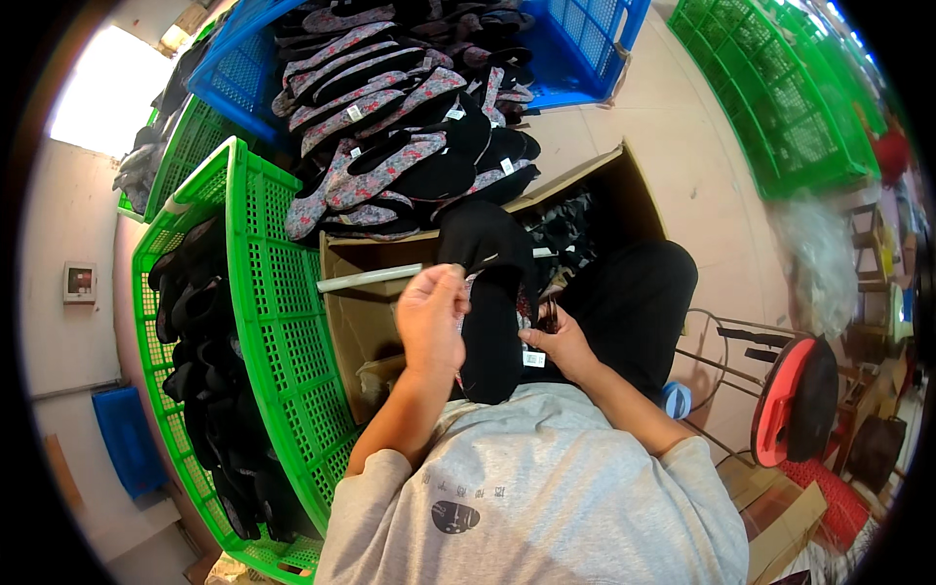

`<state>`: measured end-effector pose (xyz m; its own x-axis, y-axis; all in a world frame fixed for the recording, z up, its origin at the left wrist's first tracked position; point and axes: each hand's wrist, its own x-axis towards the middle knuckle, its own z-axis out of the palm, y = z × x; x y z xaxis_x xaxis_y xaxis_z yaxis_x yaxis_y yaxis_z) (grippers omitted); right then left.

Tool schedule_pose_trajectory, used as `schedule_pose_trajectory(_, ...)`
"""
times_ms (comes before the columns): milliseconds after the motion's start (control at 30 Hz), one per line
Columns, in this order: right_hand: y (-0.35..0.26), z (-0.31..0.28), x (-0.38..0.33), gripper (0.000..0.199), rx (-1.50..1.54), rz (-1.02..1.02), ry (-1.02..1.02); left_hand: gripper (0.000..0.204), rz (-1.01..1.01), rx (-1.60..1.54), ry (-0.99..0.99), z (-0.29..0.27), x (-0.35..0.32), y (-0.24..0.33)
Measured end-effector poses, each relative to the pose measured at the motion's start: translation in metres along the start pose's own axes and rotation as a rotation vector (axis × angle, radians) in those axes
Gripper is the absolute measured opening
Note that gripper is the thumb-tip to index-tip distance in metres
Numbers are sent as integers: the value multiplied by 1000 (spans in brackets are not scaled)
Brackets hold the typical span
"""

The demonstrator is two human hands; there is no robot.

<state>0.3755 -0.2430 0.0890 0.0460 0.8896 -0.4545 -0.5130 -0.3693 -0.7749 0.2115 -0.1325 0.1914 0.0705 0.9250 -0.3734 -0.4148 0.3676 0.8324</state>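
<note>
A black slipper (489, 341) with floral fabric along its sides is held in front of my chest, toe pointing away from me. My left hand (432, 312) is pinched at the left edge of its opening; what lies between the fingertips is too small to make out. Gripping the slipper's right side is my right hand (564, 343), thumb near a small white tag (533, 360). A dark loop-shaped item shows by the right fingers, its kind unclear. Below the slipper, an open cardboard box (366, 322) has dark patterned items inside and a white bar (375, 279) across it.
Many floral and black slippers (390, 161) are heaped ahead, beside a blue crate (585, 44). A green crate (278, 322) full of black slippers stands left. Another green crate (780, 107) is at the far right, above a stand with a red-and-black round seat (795, 400).
</note>
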Motion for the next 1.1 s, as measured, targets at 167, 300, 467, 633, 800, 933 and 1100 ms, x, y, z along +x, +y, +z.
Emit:
schedule_pose_trajectory(167,-1,1,0,27,-4,-3,-13,10,167,372,169,-52,36,0)
schedule_pose_trajectory(300,1,-1,-1,26,19,-4,-20,22,144,724,128,-81,44,-17)
schedule_pose_trajectory(467,2,-1,-1,24,8,-9,-18,21,205,686,-57,-74,38,-31)
schedule_pose_trajectory(633,-2,4,-3,23,17,-3,-24,17,273,844,-240,-39,28,-10)
schedule_pose_trajectory(800,1,2,-2,25,23,24,-29,16,261,887,-365,-41,35,-11)
schedule_pose_trajectory(933,-1,4,-3,25,11,48,-33,16,-67,670,-456,-41,34,-1)
schedule_pose_trajectory(1100,1,5,1,23,52,31,-94,20,-238,399,-569,-44,27,10)
